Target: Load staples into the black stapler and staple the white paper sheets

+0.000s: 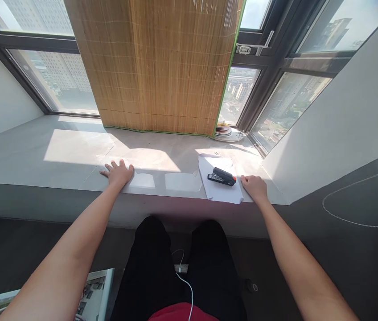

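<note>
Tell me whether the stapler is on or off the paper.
On: the black stapler lies on the white paper, with sheet showing above and below it. Its red end points toward the right hand.

No readable text, labels, brands, numbers or signs

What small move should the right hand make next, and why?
Probably the right hand should reach left to the stapler: it lies on the white paper, just beside that hand, while the left hand rests spread on the sill, farther away.
</note>
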`<state>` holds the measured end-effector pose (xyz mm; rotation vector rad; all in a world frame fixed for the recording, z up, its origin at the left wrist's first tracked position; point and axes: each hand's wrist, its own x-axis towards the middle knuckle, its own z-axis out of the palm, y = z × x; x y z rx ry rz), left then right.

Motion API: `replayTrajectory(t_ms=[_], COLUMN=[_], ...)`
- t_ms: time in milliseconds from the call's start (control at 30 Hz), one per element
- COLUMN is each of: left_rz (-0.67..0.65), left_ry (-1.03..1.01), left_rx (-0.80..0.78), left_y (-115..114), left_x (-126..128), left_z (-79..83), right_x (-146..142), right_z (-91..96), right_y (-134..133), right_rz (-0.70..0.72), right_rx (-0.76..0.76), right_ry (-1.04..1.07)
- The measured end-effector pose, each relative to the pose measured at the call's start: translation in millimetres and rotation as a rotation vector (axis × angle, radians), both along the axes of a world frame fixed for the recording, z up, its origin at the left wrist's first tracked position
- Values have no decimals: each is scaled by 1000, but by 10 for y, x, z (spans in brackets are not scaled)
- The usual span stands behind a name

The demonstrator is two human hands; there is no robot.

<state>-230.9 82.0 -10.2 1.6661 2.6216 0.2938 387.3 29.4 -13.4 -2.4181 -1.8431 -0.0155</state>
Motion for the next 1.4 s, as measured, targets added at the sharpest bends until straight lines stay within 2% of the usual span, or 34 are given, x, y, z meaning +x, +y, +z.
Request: replayTrajectory(t_ms=[300,767,1167,1267,1400], left_rz=[2,8,6,8,19], left_ry=[12,7,9,18,20], left_rx=[-21,4,-26,-21,-21], left_y=[-1,15,-14,-8,7], left_x=[9,-2,37,30,23], left_z=[15,-14,39,23,8], right_x=[31,13,84,106,50], right_z=[-47,-22,-72,-86,-40], right_y=[14,5,83,54,-22], right_rz=[10,7,14,49,286], right_rx=[24,9,13,103,373], right_ry=[18,14,21,80,371])
